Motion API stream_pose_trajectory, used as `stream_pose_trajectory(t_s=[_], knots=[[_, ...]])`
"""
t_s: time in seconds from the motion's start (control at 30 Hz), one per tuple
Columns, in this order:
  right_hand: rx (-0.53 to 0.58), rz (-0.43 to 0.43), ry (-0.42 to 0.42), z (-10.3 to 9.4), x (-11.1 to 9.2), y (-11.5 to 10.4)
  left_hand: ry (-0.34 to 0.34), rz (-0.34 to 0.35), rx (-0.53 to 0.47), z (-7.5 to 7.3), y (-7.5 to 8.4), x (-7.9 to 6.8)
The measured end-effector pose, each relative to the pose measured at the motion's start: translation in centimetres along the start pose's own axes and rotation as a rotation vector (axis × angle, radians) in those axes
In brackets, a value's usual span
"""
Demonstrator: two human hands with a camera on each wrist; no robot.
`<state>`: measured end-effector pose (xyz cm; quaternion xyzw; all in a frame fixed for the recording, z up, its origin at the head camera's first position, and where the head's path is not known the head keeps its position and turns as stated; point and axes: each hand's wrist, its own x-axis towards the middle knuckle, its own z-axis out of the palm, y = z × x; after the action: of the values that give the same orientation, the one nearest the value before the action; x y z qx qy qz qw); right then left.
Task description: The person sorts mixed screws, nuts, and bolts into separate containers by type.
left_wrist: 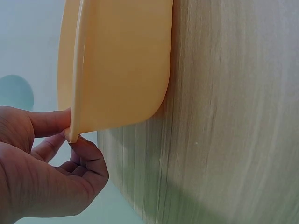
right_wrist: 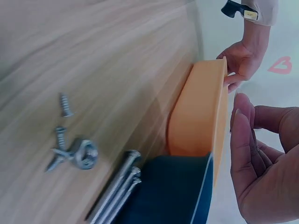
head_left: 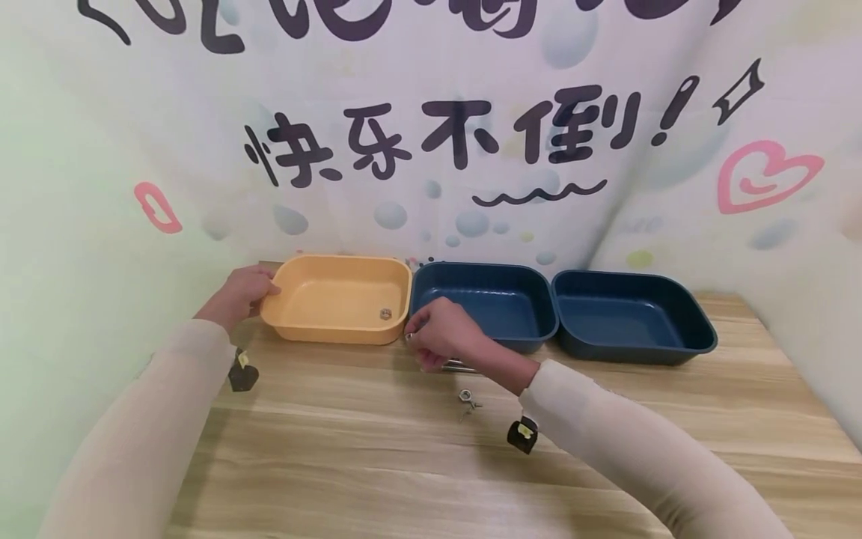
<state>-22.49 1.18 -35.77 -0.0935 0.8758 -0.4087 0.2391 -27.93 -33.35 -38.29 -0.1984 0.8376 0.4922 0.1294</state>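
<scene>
My left hand [head_left: 244, 293] pinches the left rim of a yellow plastic bin [head_left: 337, 335] between thumb and fingers, as the left wrist view shows closely. Small metal nuts [head_left: 385, 314] lie inside, near its right end. My right hand [head_left: 444, 333] is over the seam between the yellow bin and the middle blue bin [head_left: 498, 299]. Its thumb and fingertips pinch a small shiny metal piece [head_left: 408, 336], mostly hidden. Below that hand, several long bolts [right_wrist: 117, 189] lie against the blue bin. A nut [right_wrist: 85, 154] and a few small screws [right_wrist: 64, 105] lie on the wooden table.
A second blue bin [head_left: 633, 352] stands at the right end of the row. A printed cloth [head_left: 431, 150] hangs behind the bins. The wooden table [head_left: 377, 464] extends in front, with a pale wall [head_left: 67, 299] at the left.
</scene>
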Motion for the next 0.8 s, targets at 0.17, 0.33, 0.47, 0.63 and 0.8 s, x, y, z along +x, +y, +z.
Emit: stream_pose_trajectory(t_s=[0.17,0.33,0.47,0.63,0.8], knots=[[-0.018,-0.031,0.010,0.1,0.4,-0.8,0.000,0.003,-0.004,0.3,0.2,0.1],[-0.014,-0.063,0.017,0.5,0.9,-1.0,0.003,-0.004,0.007,0.4,0.4,0.1],[0.000,-0.048,0.030,0.8,1.4,-1.0,0.002,-0.007,0.010,0.4,0.5,0.1],[0.007,-0.033,0.049,0.9,2.3,-1.0,0.004,-0.016,0.015,0.5,0.3,0.0],[0.015,-0.021,0.077,0.7,3.2,-1.2,0.002,-0.018,0.017,0.7,0.2,-0.1]])
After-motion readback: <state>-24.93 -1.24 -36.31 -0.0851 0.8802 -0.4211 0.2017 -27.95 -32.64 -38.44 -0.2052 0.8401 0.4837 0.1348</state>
